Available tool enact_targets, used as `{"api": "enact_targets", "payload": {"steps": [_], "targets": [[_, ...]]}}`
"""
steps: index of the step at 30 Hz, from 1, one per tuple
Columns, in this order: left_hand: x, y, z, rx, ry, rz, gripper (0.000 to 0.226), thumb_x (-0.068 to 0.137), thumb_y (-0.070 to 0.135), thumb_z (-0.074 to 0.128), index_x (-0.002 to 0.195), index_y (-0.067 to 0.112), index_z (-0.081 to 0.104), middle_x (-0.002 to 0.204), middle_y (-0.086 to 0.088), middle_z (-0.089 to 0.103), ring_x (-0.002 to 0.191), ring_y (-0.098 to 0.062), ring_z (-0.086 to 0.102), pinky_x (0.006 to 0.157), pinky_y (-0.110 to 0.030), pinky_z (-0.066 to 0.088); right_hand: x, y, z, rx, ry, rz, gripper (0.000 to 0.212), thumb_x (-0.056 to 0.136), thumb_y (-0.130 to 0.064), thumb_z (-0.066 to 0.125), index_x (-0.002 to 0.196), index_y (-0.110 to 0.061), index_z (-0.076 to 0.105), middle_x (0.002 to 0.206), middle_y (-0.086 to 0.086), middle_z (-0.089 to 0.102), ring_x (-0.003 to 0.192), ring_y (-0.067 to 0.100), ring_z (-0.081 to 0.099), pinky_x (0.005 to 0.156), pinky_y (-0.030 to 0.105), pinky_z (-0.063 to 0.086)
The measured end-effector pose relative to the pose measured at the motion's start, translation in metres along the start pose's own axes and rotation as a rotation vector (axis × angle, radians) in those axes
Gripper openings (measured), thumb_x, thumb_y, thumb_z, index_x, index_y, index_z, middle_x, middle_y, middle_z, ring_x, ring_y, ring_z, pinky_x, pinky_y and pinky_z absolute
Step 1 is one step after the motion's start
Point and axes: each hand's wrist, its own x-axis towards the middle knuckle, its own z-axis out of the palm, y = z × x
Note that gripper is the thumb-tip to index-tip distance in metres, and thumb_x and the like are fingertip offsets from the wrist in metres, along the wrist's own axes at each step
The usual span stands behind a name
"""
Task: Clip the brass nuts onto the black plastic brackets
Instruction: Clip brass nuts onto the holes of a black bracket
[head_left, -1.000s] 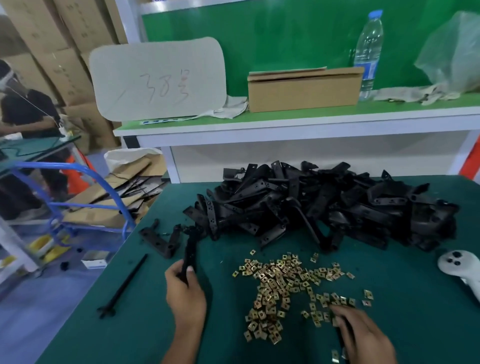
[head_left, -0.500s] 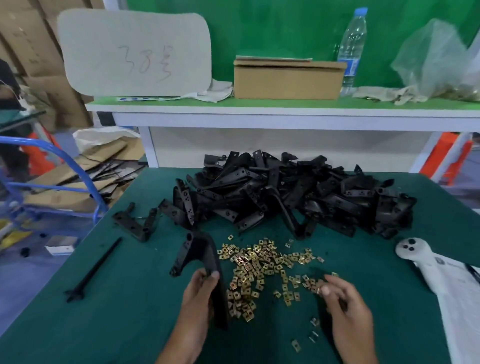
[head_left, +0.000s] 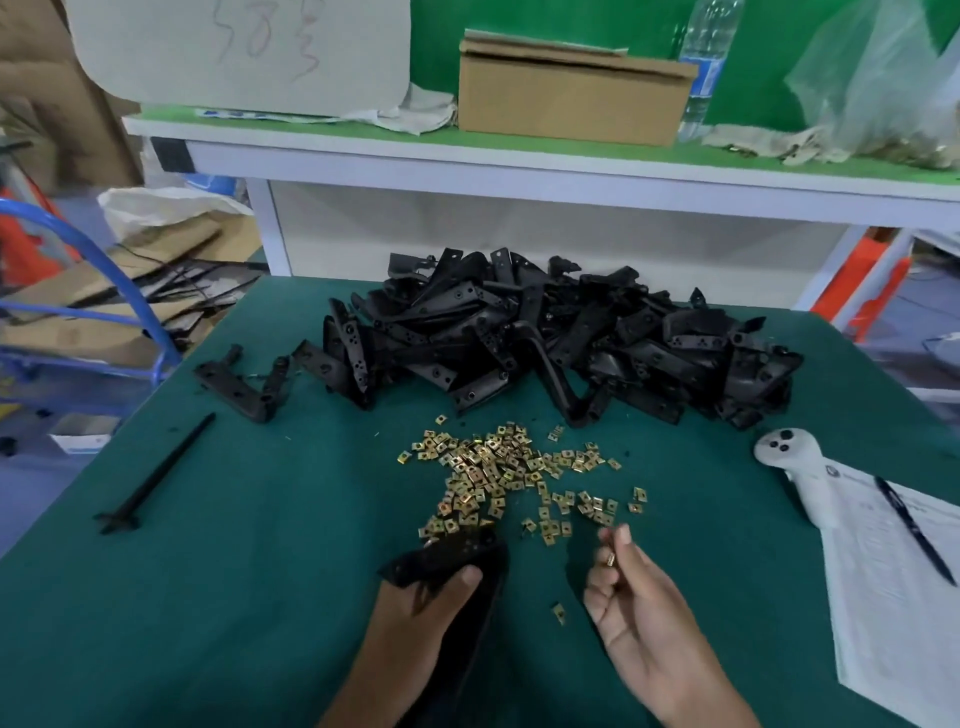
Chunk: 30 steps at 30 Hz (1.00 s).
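My left hand (head_left: 415, 618) grips one black bracket (head_left: 457, 558); my right hand (head_left: 639, 613) pinches a single brass nut (head_left: 611, 560) (fingers curled). Just beyond, loose square brass nuts (head_left: 498, 478) lie scattered on green felt table (head_left: 234, 571). Farther: heaped brackets (head_left: 561, 338). Far shelf: closed cardboard box (head_left: 571, 93), handwritten sign (head_left: 244, 52), illegible.

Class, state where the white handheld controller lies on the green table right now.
In the head view, the white controller lies at the table's right side, right of the bracket pile, touching the paper sheet.
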Motion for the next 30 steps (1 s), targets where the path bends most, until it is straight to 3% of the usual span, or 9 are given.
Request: {"api": "enact_targets", "payload": {"steps": [3, 8, 11, 15, 18, 20, 22, 27, 30], "targets": [[-0.002, -0.002, 0.003, 0.081, -0.047, 0.056, 0.028, 0.069, 0.049, 0.078, 0.096, 0.042, 0.078, 0.083, 0.009, 0.078, 0.077, 0.001, 0.071, 0.064, -0.013, 0.051, -0.005, 0.001, 0.005, -0.084, -0.020, 0.025, 0.021, 0.087, -0.030, 0.066, 0.094, -0.011, 0.062, 0.070, -0.001, 0.056, 0.054, 0.007, 0.051, 0.047, 0.020, 0.050], [-0.010, -0.004, 0.003, 0.064, -0.176, -0.054, 0.039, 0.076, 0.064, 0.066, 0.108, 0.044, 0.073, 0.099, 0.005, 0.078, 0.094, -0.010, 0.072, 0.076, -0.018, 0.052, -0.006, -0.003, 0.018, -0.164, -0.059, 0.040, 0.030, 0.086, -0.021, 0.066, 0.111, -0.004, 0.069, 0.088, 0.005, 0.070, 0.069, 0.009, 0.066, 0.056, 0.020, 0.056], [-0.008, -0.006, 0.002, 0.158, -0.173, -0.042, 0.066, 0.075, 0.080, 0.060, 0.094, 0.018, 0.071, 0.074, -0.004, 0.059, 0.068, -0.020, 0.055, 0.064, -0.034, 0.041, -0.005, -0.006, 0.025, -0.232, -0.096, 0.014, 0.028, 0.086, -0.018, 0.067, 0.110, -0.007, 0.075, 0.092, 0.005, 0.072, 0.072, 0.009, 0.066, 0.058, 0.019, 0.055], [-0.008, -0.005, 0.000, 0.224, -0.150, 0.006, 0.062, 0.076, 0.087, 0.055, 0.081, 0.027, 0.068, 0.066, 0.006, 0.042, 0.061, -0.012, 0.040, 0.058, -0.029, 0.031, -0.005, -0.010, 0.034, -0.331, -0.150, -0.008, 0.019, 0.079, -0.023, 0.075, 0.094, -0.012, 0.074, 0.088, 0.007, 0.073, 0.069, 0.009, 0.066, 0.058, 0.020, 0.055], [-0.008, -0.011, -0.001, 0.245, -0.179, -0.004, 0.079, 0.077, 0.086, 0.052, 0.084, 0.008, 0.060, 0.070, -0.001, 0.040, 0.064, -0.013, 0.039, 0.061, -0.034, 0.031, -0.004, -0.017, 0.037, -0.402, -0.172, -0.013, 0.019, 0.081, -0.023, 0.073, 0.096, -0.014, 0.080, 0.099, 0.008, 0.076, 0.074, 0.010, 0.070, 0.062, 0.021, 0.056], [-0.010, -0.009, -0.001, 0.274, -0.201, -0.017, 0.053, 0.080, 0.081, 0.052, 0.067, 0.030, 0.049, 0.061, 0.011, 0.036, 0.053, -0.011, 0.033, 0.054, -0.024, 0.028, -0.003, -0.022, 0.038, -0.487, -0.189, -0.023, 0.024, 0.085, -0.021, 0.069, 0.107, -0.016, 0.079, 0.109, 0.007, 0.076, 0.088, 0.012, 0.073, 0.069, 0.019, 0.057], [-0.010, -0.006, 0.001, 0.316, -0.231, 0.001, 0.046, 0.082, 0.075, 0.050, 0.059, 0.036, 0.047, 0.051, 0.015, 0.030, 0.046, -0.003, 0.027, 0.048, -0.018, 0.023, -0.001, -0.027, 0.039, -0.580, -0.211, -0.036, 0.027, 0.092, -0.014, 0.065, 0.117, -0.017, 0.074, 0.114, 0.005, 0.076, 0.098, 0.012, 0.073, 0.071, 0.018, 0.055], [-0.009, -0.008, 0.005, 0.349, -0.282, 0.045, 0.029, 0.088, 0.068, 0.046, 0.086, 0.050, 0.069, 0.066, 0.009, 0.061, 0.063, 0.002, 0.053, 0.058, -0.019, 0.038, -0.002, -0.033, 0.048, -0.855, -0.278, -0.144, 0.019, 0.097, -0.011, 0.063, 0.110, -0.020, 0.073, 0.108, 0.001, 0.077, 0.088, 0.007, 0.068, 0.062, 0.019, 0.046], [-0.009, -0.010, 0.005, 0.335, -0.291, 0.040, 0.039, 0.092, 0.063, 0.046, 0.099, 0.035, 0.073, 0.090, -0.009, 0.071, 0.079, -0.007, 0.064, 0.070, -0.034, 0.048, -0.004, -0.031, 0.057, -1.056, -0.351, -0.195, 0.018, 0.097, -0.018, 0.066, 0.097, -0.033, 0.076, 0.100, -0.011, 0.075, 0.083, 0.004, 0.070, 0.062, 0.015, 0.046]]}}
